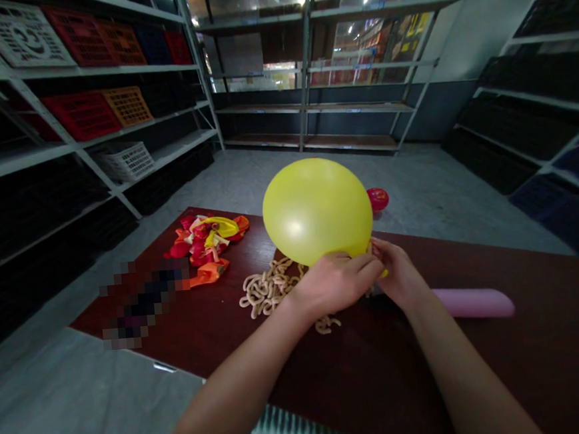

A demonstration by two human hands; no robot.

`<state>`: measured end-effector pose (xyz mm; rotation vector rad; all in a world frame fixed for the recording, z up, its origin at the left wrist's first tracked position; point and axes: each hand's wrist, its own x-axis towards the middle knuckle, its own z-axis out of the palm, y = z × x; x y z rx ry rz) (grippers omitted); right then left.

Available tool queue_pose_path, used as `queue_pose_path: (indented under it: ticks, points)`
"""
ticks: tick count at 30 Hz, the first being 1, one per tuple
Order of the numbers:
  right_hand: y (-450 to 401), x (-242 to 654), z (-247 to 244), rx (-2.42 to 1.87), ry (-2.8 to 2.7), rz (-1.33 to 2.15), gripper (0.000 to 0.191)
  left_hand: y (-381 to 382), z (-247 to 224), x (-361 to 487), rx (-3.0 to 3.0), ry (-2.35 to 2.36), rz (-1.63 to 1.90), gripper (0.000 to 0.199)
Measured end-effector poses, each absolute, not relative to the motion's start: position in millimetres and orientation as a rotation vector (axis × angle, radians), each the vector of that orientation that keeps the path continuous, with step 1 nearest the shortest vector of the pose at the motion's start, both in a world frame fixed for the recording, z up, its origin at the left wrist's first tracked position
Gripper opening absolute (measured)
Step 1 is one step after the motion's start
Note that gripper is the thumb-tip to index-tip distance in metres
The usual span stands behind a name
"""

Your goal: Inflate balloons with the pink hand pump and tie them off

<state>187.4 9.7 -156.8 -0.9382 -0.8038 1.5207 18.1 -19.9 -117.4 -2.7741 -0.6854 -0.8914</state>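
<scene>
Both hands, left hand [335, 281] and right hand [398, 274], pinch their fingers together on the neck of a yellow balloon [317, 209] above the table's [556, 356] far edge.

Two bare forearms extend from the lower frame edge. Left hand [332, 282] and right hand [399, 274]: no gloves, rings, watches or sleeves visible. Fingers uncovered; wrists unadorned.

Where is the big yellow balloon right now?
The yellow balloon is in the middle of the head view, above the dark red table, held at its bottom by the left hand and right hand.
</scene>
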Motion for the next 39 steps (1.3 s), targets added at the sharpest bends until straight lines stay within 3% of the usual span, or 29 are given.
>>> queue_pose_path:
  ticks: [5, 10, 18, 29, 39]
  points:
    - [1.4, 178.4, -150.4, -0.960, -0.835, 1.503, 0.027, -11.9, -118.7, 8.5, -2.705, -0.843, -1.030, 0.013]
    - [-5.9, 170.5, -141.4, -0.817, -1.104, 1.541, 0.030, -2.7, -124.9, 1.6, -2.678, -1.137, -1.142, 0.021]
    - [-4.1, 175.2, -135.0, -0.791, -1.134, 1.513, 0.035, 4.1, -128.2, 0.7, -2.771, -1.020, -1.075, 0.017]
    - [0.3, 181.3, -142.1, -0.912, -1.381, 1.339, 0.042, 8.5, -129.9, -2.7, -2.903, -1.048, -1.288, 0.015]
    - [2.7, 183.1, -142.3, -0.956, -1.390, 1.256, 0.023, 9.4, -134.9, 1.8, -2.862, -1.422, -2.324, 0.016]
